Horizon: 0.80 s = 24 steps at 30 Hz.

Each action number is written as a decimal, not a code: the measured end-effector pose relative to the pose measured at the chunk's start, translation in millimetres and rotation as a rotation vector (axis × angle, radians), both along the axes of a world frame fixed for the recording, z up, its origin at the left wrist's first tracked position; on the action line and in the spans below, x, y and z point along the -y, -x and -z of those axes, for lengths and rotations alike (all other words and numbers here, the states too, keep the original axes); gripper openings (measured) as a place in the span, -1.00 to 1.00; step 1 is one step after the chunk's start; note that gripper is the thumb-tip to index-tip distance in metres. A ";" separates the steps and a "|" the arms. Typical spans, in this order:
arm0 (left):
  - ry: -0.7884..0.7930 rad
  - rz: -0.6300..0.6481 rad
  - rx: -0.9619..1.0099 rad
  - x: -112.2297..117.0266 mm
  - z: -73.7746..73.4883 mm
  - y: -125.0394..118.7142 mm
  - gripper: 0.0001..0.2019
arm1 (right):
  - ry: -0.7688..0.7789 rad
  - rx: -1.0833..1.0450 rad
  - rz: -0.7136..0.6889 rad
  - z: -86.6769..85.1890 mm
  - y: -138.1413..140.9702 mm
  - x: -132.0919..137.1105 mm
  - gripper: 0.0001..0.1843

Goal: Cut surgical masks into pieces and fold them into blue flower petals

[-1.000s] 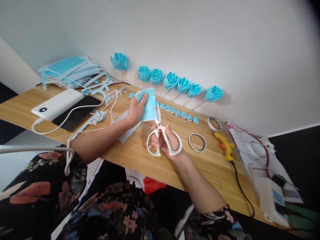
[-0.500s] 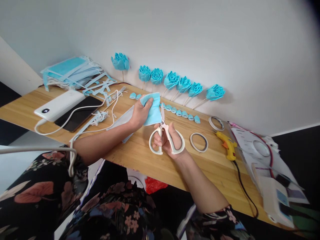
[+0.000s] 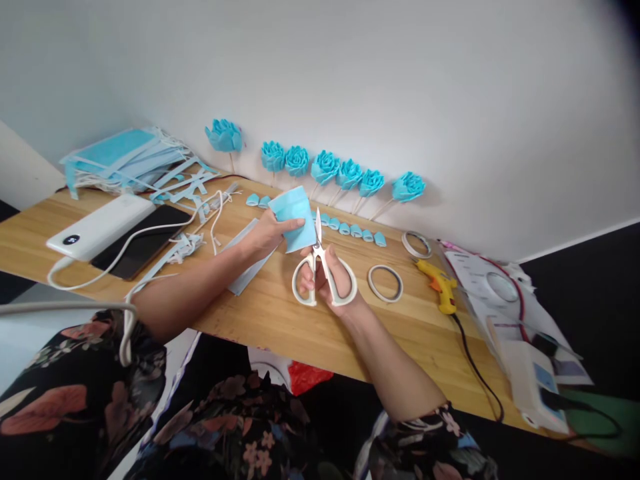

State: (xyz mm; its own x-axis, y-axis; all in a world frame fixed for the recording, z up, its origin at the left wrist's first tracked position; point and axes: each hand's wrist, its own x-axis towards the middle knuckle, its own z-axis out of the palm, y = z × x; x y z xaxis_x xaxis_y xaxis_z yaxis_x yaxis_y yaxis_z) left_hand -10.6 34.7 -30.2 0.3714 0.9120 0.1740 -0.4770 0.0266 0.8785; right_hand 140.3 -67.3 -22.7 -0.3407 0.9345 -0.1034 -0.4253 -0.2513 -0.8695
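My left hand [image 3: 273, 233] pinches a light-blue piece of face-mask fabric [image 3: 299, 212] above the desk, thumb across its front. In my right hand [image 3: 330, 277] are white-handled scissors [image 3: 319, 250], blades pointing up right beside the fabric's right edge; whether they touch it I cannot tell. Behind them, small folded blue petals [image 3: 344, 229] lie in a row on the wood. Under my left wrist rests a pale flat mask piece [image 3: 250, 270]. Blue fabric roses [image 3: 325, 167] on thin sticks lean against the wall at the back.
At the back left lies a stack of blue masks [image 3: 115, 157] with cut strips [image 3: 187, 183]. A white power bank [image 3: 103, 227], its cable and a dark phone [image 3: 143, 243] are at left. Tape rolls [image 3: 385, 283], a yellow glue gun [image 3: 440, 287] and a white power strip [image 3: 533, 383] are at right.
The view has shifted, so the desk's contents appear further left. The fabric is tilted more, and my left thumb has moved lower on it. Both hands keep their holds.
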 end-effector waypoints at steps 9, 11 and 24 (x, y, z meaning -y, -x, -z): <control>-0.019 -0.017 -0.005 -1.0 -9.9 3.8 -0.32 | -0.102 0.134 -0.010 4.2 -11.6 -4.5 -0.37; -0.023 0.002 -0.028 -0.8 -10.9 4.6 -0.24 | -0.114 0.147 -0.012 4.5 -13.6 -5.5 -0.36; -0.081 -0.038 -0.130 1.5 -13.3 7.8 -0.06 | -0.138 0.159 -0.019 6.7 -13.6 -5.3 -0.35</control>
State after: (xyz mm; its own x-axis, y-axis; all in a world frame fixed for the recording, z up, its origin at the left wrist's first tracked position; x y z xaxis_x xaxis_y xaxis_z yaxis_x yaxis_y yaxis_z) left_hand -18.4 33.3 -16.9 0.3608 0.9109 0.2001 -0.3585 -0.0626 0.9314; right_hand 153.9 -62.0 -29.4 -0.3484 0.9369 -0.0283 -0.2764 -0.1316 -0.9520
